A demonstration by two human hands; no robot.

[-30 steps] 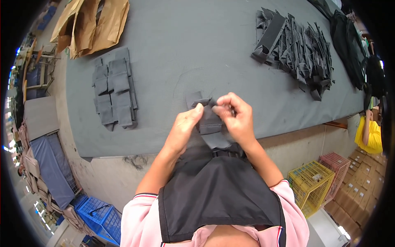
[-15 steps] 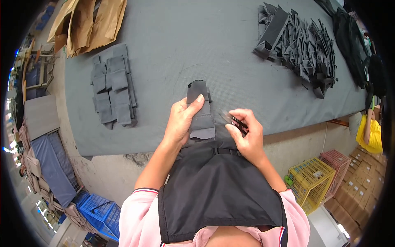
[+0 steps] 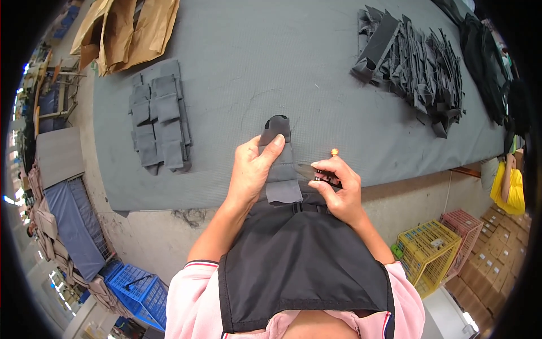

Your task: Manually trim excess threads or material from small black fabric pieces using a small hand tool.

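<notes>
My left hand [image 3: 255,169] is closed on a dark grey fabric strip [image 3: 284,191], with the thumb pressed on its upper part. The strip has stitched folds and hangs toward my apron at the table's near edge. In my right hand [image 3: 342,189] is a small pair of black-handled thread snips [image 3: 306,171], fingers wrapped round the handles. Their blades point left and lie at the strip's right edge; whether they touch it I cannot tell. A brass-coloured knob [image 3: 335,152] shows just above my right fingers.
Flat stacked fabric pieces [image 3: 165,107] lie on the left of the grey-covered table [image 3: 226,51], below a brown paper bag [image 3: 141,34]. A heap of similar strips [image 3: 423,73] sits at the far right. Blue [image 3: 138,294] and yellow [image 3: 426,248] crates stand below the table.
The strip has turned and shifted slightly down and to the right in my left hand. The snips now lie level, their blades against or beside its edge. The brass-coloured knob has come into sight.
</notes>
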